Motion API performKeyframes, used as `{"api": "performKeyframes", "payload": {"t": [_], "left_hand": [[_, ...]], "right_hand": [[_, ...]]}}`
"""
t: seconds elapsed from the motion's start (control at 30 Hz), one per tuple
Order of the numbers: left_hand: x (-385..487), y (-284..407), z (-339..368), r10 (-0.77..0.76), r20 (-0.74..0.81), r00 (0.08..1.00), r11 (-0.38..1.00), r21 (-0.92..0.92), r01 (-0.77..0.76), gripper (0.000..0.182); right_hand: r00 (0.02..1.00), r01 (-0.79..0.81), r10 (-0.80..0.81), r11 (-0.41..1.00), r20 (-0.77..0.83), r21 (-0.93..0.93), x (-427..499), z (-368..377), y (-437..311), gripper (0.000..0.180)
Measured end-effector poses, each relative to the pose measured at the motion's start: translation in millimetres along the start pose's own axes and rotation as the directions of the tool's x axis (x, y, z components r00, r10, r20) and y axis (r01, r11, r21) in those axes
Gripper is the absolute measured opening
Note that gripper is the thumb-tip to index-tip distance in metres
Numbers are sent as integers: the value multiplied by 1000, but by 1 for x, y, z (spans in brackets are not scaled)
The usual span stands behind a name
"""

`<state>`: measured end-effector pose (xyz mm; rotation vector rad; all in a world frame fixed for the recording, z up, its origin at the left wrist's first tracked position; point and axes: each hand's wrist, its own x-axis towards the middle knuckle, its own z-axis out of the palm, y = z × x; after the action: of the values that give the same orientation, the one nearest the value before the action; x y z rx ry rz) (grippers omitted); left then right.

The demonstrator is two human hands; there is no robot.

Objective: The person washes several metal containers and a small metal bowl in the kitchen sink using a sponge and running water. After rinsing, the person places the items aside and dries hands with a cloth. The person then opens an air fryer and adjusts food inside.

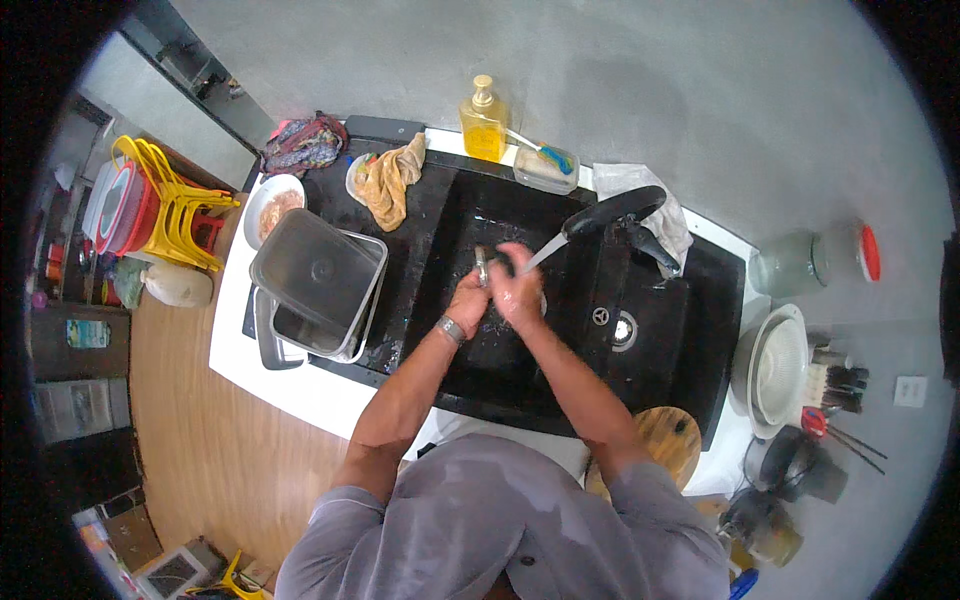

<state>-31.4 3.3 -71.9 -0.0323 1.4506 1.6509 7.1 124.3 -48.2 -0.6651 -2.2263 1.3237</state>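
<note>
Both my hands are over the basin of a black double-bowl sink (480, 394). My left hand (469, 304) grips a small shiny object (481, 266), seemingly metal, that stands up from its fingers; its exact kind is unclear. Close beside it on the right, my right hand (519, 294) is wet and blurred by motion, its fingers curled towards the object. Whether it holds anything is hidden. A stream of water (546, 252) from the black faucet (615, 212) runs down onto the right hand.
Stacked clear plastic containers (319, 259) and a white bowl (260, 196) with pinkish contents stand left. A yellow cloth (394, 184) lies on the drainboard. Behind are a soap pump bottle (484, 127) and a brush box (546, 176). A round wooden board (667, 442) sits near my right arm.
</note>
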Motion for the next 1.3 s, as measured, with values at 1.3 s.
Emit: {"api": "performKeyframes", "payload": {"t": [1.3], "left_hand": [[-1, 33, 25, 84, 44, 996, 888, -456, -55, 25]], "right_hand": [[956, -260, 279, 947, -87, 187, 2, 1, -42, 32]]}}
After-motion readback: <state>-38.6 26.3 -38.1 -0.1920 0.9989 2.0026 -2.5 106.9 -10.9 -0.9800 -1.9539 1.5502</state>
